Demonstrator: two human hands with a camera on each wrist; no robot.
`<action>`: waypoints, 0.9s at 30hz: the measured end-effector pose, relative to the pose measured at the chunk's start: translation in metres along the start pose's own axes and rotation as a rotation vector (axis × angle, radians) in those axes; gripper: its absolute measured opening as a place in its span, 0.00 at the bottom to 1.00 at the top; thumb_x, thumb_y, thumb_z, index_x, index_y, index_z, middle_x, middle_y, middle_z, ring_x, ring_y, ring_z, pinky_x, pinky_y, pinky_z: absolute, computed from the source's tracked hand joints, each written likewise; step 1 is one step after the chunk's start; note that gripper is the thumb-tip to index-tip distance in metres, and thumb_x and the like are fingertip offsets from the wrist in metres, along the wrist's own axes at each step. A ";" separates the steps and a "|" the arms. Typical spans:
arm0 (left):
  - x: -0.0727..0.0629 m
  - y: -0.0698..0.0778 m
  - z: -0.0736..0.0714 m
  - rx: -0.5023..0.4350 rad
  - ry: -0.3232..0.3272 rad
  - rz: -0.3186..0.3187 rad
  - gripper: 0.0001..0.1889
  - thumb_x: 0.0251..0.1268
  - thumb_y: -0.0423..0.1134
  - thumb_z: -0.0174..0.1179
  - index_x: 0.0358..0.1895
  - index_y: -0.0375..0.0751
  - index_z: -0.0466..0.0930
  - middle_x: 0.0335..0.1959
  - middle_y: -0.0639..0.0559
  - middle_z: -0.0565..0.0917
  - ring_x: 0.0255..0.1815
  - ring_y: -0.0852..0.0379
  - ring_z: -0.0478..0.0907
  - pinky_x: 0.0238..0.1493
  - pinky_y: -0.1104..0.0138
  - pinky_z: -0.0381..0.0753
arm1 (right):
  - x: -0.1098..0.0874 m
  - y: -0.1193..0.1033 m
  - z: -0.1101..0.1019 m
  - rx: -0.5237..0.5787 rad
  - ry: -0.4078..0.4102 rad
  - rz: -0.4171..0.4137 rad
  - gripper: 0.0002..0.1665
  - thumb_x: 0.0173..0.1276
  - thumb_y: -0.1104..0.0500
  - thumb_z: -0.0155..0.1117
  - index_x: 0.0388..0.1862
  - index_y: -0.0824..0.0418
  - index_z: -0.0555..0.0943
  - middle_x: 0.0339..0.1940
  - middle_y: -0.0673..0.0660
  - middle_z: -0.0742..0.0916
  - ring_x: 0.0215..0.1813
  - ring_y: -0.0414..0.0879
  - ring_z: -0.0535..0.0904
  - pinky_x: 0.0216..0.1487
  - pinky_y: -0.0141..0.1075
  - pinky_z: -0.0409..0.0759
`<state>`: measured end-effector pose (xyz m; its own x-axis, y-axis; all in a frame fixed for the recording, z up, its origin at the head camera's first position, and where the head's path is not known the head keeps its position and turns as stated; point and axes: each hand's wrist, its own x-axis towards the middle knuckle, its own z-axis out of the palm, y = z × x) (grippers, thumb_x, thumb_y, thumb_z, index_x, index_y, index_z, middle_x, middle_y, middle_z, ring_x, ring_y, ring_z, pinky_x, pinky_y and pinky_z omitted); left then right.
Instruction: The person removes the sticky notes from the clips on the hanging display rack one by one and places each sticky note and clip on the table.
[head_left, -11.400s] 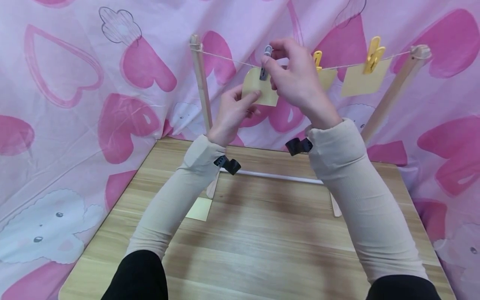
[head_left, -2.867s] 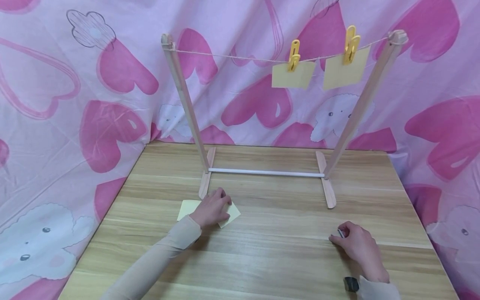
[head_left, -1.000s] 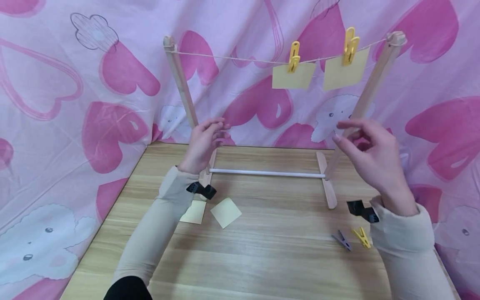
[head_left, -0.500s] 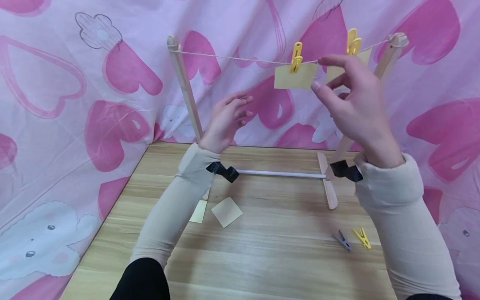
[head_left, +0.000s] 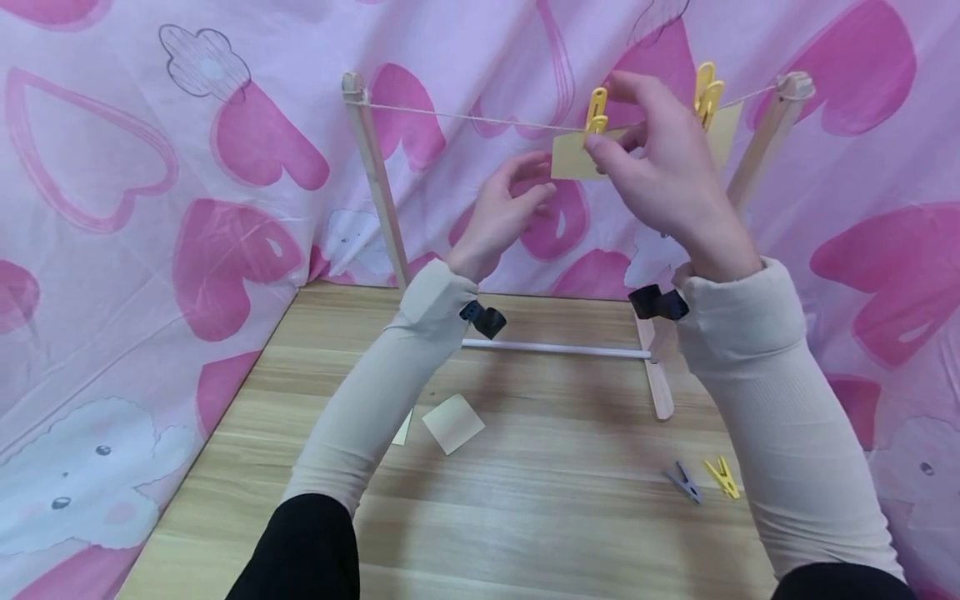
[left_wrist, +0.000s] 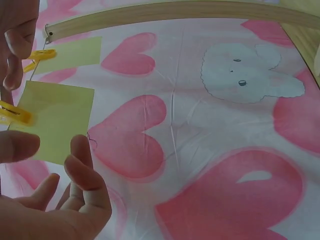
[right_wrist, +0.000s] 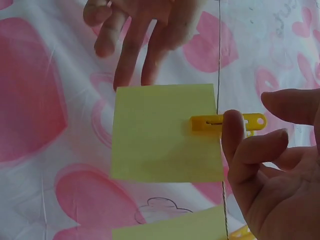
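A yellow sticky note (head_left: pixel 570 158) hangs from a string (head_left: pixel 465 117), fixed by a yellow clothespin (head_left: pixel 597 102). My right hand (head_left: pixel 667 171) is at this clothespin from the right, thumb and fingers parted around it; the right wrist view shows a gap between the upper fingertip and the clothespin (right_wrist: pixel 204 123). At the note's left edge is my left hand (head_left: pixel 501 212), fingers spread and loosely bent, holding nothing. Whether a fingertip touches the note is unclear. Farther right hangs a second note (head_left: pixel 724 133) under another yellow clothespin (head_left: pixel 707 96), partly behind my right hand.
Wooden posts (head_left: pixel 378 183) carry the string, joined below by a white rod (head_left: pixel 555 348). On the table (head_left: pixel 525 517) lie a loose sticky note (head_left: pixel 453 425), another note (head_left: pixel 402 427) mostly behind my left sleeve, a grey clothespin (head_left: pixel 684 483) and a yellow one (head_left: pixel 723 478).
Both hands have left the tabletop and come up to the hanging note, the right one moving leftward. The grey clothespin and note handled at the string earlier now lie on the table.
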<state>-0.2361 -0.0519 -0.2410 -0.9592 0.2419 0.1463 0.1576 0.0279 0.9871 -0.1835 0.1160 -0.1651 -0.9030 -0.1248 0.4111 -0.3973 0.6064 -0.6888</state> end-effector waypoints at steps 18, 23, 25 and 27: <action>0.008 0.005 0.014 0.027 -0.058 0.030 0.14 0.71 0.39 0.55 0.56 0.42 0.76 0.47 0.47 0.81 0.30 0.53 0.81 0.32 0.70 0.78 | 0.013 0.001 -0.001 0.155 -0.087 0.089 0.29 0.73 0.48 0.55 0.70 0.54 0.66 0.63 0.56 0.77 0.30 0.42 0.78 0.22 0.26 0.72; 0.008 0.006 0.015 0.041 -0.037 0.046 0.13 0.71 0.39 0.56 0.54 0.41 0.78 0.45 0.47 0.82 0.28 0.53 0.81 0.32 0.70 0.78 | 0.014 0.002 -0.003 0.197 -0.074 0.120 0.28 0.71 0.49 0.59 0.67 0.56 0.70 0.57 0.55 0.80 0.28 0.41 0.77 0.21 0.26 0.71; 0.009 0.006 0.016 0.039 -0.030 0.053 0.12 0.71 0.38 0.56 0.53 0.40 0.78 0.44 0.47 0.82 0.28 0.54 0.81 0.32 0.70 0.79 | 0.015 0.003 -0.003 0.225 -0.070 0.126 0.28 0.70 0.50 0.60 0.65 0.57 0.71 0.54 0.54 0.81 0.27 0.41 0.77 0.20 0.26 0.70; 0.009 0.006 0.017 0.034 -0.022 0.060 0.12 0.71 0.38 0.56 0.52 0.39 0.78 0.44 0.47 0.83 0.27 0.54 0.80 0.33 0.70 0.79 | 0.016 0.004 -0.004 0.249 -0.070 0.122 0.27 0.69 0.51 0.61 0.64 0.58 0.72 0.52 0.53 0.82 0.26 0.41 0.77 0.19 0.26 0.70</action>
<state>-0.2399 -0.0332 -0.2349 -0.9425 0.2653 0.2033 0.2229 0.0456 0.9738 -0.1990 0.1191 -0.1588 -0.9524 -0.1215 0.2796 -0.3047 0.4103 -0.8596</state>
